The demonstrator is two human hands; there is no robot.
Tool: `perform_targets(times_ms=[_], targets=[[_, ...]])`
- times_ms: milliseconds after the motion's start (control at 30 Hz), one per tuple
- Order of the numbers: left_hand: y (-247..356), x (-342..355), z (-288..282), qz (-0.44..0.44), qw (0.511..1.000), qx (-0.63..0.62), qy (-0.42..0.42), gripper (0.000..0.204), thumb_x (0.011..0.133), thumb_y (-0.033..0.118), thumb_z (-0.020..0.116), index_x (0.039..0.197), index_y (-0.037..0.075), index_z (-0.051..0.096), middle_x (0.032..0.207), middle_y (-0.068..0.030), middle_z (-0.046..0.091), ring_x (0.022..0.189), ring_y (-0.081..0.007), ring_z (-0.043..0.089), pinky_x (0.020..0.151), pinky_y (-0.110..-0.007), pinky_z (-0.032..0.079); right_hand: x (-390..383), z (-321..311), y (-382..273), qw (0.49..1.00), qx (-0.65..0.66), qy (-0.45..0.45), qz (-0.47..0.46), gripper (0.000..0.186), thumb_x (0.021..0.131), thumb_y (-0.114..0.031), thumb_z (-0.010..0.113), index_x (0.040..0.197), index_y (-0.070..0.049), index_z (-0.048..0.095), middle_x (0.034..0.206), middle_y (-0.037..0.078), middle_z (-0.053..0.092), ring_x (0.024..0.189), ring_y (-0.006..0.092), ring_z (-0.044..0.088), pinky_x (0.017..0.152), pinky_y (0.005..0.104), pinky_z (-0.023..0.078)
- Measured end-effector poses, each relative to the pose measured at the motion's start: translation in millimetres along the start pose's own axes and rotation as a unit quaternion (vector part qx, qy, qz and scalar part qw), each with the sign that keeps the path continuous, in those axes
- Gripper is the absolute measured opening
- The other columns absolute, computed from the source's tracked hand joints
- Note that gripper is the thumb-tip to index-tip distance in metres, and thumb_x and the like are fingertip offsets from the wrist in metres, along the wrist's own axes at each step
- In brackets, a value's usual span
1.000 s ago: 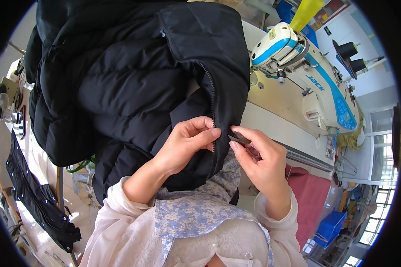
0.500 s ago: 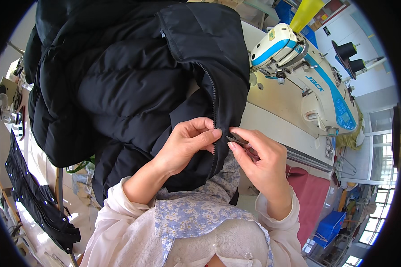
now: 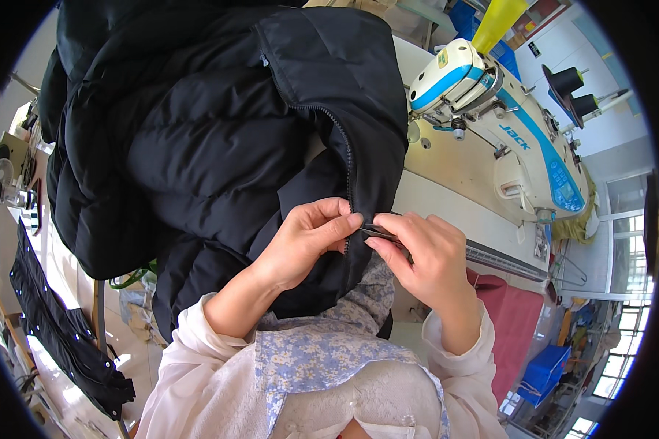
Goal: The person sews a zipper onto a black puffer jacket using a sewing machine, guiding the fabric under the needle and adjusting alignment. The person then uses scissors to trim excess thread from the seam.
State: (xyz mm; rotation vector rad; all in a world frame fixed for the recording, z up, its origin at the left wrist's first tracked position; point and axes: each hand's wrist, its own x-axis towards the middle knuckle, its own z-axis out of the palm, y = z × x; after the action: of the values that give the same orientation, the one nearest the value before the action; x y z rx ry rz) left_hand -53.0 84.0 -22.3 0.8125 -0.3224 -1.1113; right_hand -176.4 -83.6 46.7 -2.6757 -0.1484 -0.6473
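A black quilted puffer jacket [image 3: 212, 139] lies spread over the table and down to my lap, its toothed zipper [image 3: 350, 157] curving along the front edge. My left hand [image 3: 311, 238] pinches that zipper edge between thumb and fingers. Close beside it, my right hand [image 3: 425, 252] is closed on small dark thread snips [image 3: 377, 233]. Their tips meet the black fabric just right of my left thumb. My fingers hide most of the snips' handle.
A white and blue sewing machine [image 3: 505, 124] stands on the table at the right, with black thread cones [image 3: 567, 91] behind it. Dark red cloth [image 3: 509, 329] hangs below the table's edge. Another black garment [image 3: 62, 322] lies at the left, and a blue bin [image 3: 543, 373] is at the lower right.
My right hand has moved slightly left, bringing the snips' tips from just right of the zipper edge in beside my left thumb. The left hand still pinches the zipper.
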Motion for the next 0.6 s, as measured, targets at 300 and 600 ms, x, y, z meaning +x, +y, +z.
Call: perform_targets(times_ms=[300, 600], targets=[[-2.3, -0.8, 2.4, 0.003, 0.999, -0.002, 0.033, 0.011, 0.1, 0.019, 0.072, 0.103, 0.009, 0.069, 0.093, 0.0058, 0.068, 0.084, -0.0015, 0.062, 0.074, -0.019, 0.052, -6.0, -0.4, -11.6, 0.982, 0.123, 0.001, 0.145, 0.023, 0.088, -0.004, 0.078, 0.111, -0.003, 0.075, 0.084, 0.007, 0.072, 0.061, 0.0107, 0.06, 0.056, 0.0248, 0.047], [-0.3, -1.3, 3.5, 0.018, 0.999, 0.013, 0.026, 0.011, 0.1, 0.017, 0.071, 0.103, 0.006, 0.071, 0.094, 0.0046, 0.069, 0.084, -0.0024, 0.063, 0.075, -0.021, 0.053, -2.4, -4.2, -16.0, 0.983, 0.101, -0.009, 0.152, 0.024, 0.087, -0.004, 0.079, 0.11, -0.003, 0.075, 0.085, 0.009, 0.073, 0.063, 0.0121, 0.063, 0.057, 0.0256, 0.049]])
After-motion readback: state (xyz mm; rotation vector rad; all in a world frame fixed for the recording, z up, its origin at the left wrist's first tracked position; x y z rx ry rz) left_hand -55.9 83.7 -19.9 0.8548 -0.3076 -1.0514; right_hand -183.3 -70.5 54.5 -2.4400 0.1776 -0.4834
